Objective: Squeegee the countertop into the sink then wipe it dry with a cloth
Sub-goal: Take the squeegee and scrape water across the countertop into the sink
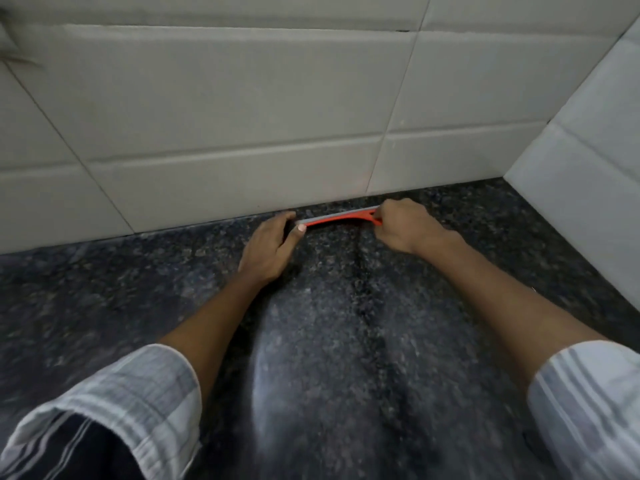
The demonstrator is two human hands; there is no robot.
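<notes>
reaching far across the counter (138, 289), we see both arms stretched out to the foot of the tiled wall (207, 116). between the two hands lies the squeegee (337, 218), a thin orange bar with a grey blade along its far side, set on the counter just beside the wall and running nearly along it. our left hand (268, 245) pinches the squeegee's left end, thumb on the near side and fingers curled over the far side. our right hand (403, 225) is closed in a fist on the right end, where the orange part widens. so both hands are clamped on the squeegee, one at each end, well apart from each other. the counter is dark speckled stone; nearer to us than the hands, a paler smeared band runs back between the forearms, with a darker streak down it. both sleeves (145, 393) are striped grey and white and rolled up. to the right of the right hand a second tiled wall meets the first at a corner.
</notes>
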